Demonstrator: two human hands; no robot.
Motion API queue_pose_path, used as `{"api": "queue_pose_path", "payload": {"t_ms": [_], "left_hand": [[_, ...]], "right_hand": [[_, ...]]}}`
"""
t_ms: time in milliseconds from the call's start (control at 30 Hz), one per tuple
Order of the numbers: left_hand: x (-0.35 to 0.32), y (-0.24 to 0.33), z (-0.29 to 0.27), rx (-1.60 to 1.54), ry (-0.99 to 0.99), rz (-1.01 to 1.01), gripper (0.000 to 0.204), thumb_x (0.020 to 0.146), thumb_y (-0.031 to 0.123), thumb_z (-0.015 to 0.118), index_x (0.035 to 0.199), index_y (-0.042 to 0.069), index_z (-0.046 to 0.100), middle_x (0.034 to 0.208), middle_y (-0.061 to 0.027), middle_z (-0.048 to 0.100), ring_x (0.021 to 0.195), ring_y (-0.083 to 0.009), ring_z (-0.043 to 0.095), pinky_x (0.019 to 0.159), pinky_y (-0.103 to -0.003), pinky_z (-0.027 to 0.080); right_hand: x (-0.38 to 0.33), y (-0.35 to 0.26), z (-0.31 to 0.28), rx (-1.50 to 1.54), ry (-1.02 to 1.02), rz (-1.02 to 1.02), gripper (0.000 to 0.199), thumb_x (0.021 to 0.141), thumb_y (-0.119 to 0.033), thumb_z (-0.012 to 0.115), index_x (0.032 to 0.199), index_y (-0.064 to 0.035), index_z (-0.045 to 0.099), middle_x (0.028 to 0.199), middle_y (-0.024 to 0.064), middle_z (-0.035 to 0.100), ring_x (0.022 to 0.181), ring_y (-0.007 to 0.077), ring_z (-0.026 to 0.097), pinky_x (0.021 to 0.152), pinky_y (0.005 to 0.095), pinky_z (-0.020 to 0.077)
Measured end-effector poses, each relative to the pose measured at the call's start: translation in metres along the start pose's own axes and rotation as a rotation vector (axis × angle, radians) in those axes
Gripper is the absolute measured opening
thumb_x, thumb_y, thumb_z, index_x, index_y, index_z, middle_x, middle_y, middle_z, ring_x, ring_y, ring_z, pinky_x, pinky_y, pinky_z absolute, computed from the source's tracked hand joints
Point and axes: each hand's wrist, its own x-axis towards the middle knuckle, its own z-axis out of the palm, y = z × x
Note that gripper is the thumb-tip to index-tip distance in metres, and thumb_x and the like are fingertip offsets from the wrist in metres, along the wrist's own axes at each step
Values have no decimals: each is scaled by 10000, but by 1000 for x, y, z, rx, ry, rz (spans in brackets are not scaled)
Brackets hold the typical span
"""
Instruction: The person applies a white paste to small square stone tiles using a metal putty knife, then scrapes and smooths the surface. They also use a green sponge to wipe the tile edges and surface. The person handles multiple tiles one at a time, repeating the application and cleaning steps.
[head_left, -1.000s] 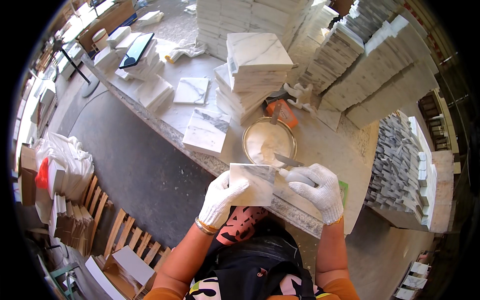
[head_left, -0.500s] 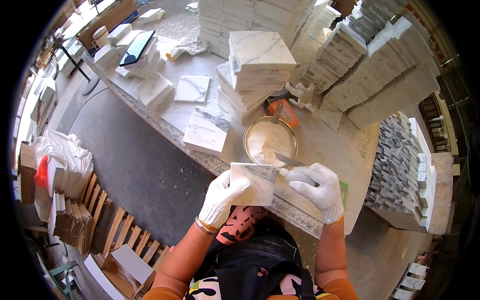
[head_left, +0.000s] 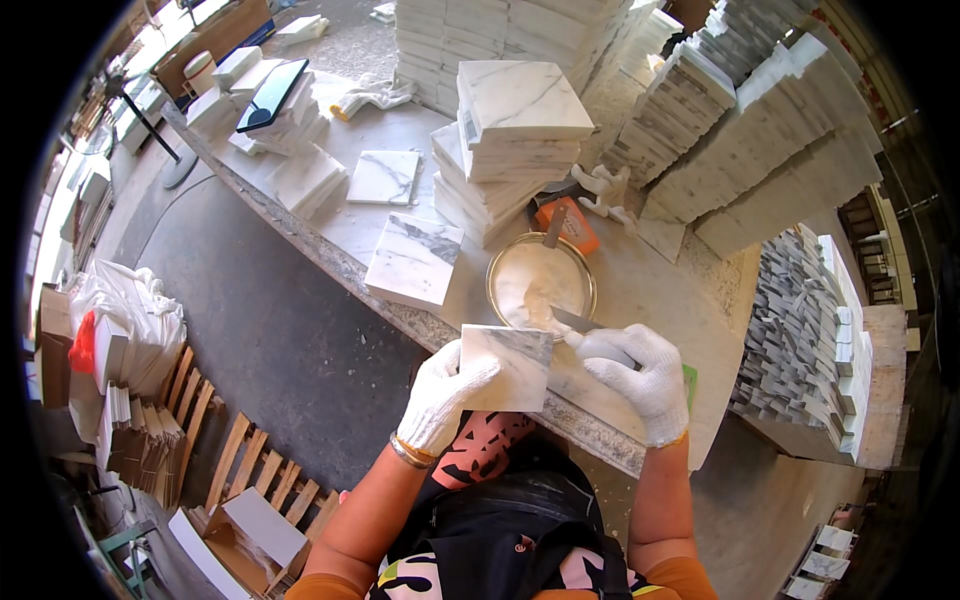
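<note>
My left hand (head_left: 437, 393), in a white knitted glove, grips a square white marble tile (head_left: 512, 372) with grey veins by its left edge, thumb on its face. My gloved right hand (head_left: 640, 375) is closed around a putty knife, whose metal blade (head_left: 576, 320) points left at the near rim of a round tin (head_left: 490, 290). Pale paste (head_left: 530, 275) with a tan streak fills the tin, and another flat metal scraper (head_left: 555, 228) leans at its far rim. The right hand's fingers hide the knife's handle.
Beside the tin stands a tall stack of marble tiles (head_left: 525, 110), with an orange box (head_left: 575, 225) behind it. A thick tile block (head_left: 415, 260) lies near the stone table's (head_left: 680, 300) front edge. A phone (head_left: 273, 96) rests on stacked tiles at the far left.
My right hand and the putty knife have shifted slightly, the blade a little lower by the tin's near rim. My left hand and the tile stay where they were.
</note>
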Motion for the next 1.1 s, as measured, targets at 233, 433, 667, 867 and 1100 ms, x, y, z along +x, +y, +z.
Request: {"api": "queue_pose_path", "payload": {"t_ms": [233,433,667,867,1100], "left_hand": [[6,1,-4,10,3,-5,353,948,139,743,1244,-24,643,1110,-47,705,982,-108,650,886,-282,529],[15,7,-1,45,43,43,381,937,143,750,1255,-35,636,1131,-77,709,992,-137,665,888,-294,538],[28,25,13,70,35,106,384,929,100,709,1273,-44,618,1143,-96,705,998,-158,677,897,-307,541],[43,38,26,169,69,218,410,919,86,744,1287,-50,627,1137,-95,704,993,-144,660,880,-290,539],[54,42,31,267,69,356,337,908,43,737,1226,-34,656,1096,-73,710,959,-123,635,866,-278,531]], "right_hand": [[10,28,-9,435,247,165,310,873,-97,789,1147,25,709,1095,46,708,959,127,653,858,288,541],[34,96,-20,116,409,134,322,861,-117,783,1166,-37,713,1097,47,716,970,124,653,835,294,533],[56,131,-4,-31,371,262,379,840,-179,787,1175,-20,707,1056,94,738,891,173,696,803,324,548],[58,148,1,-94,349,281,483,816,-199,790,1257,-38,672,1072,125,745,914,215,718,820,356,557],[24,113,1,-162,548,275,431,849,-215,788,1238,-57,694,1059,105,736,914,202,712,814,343,560]]}}
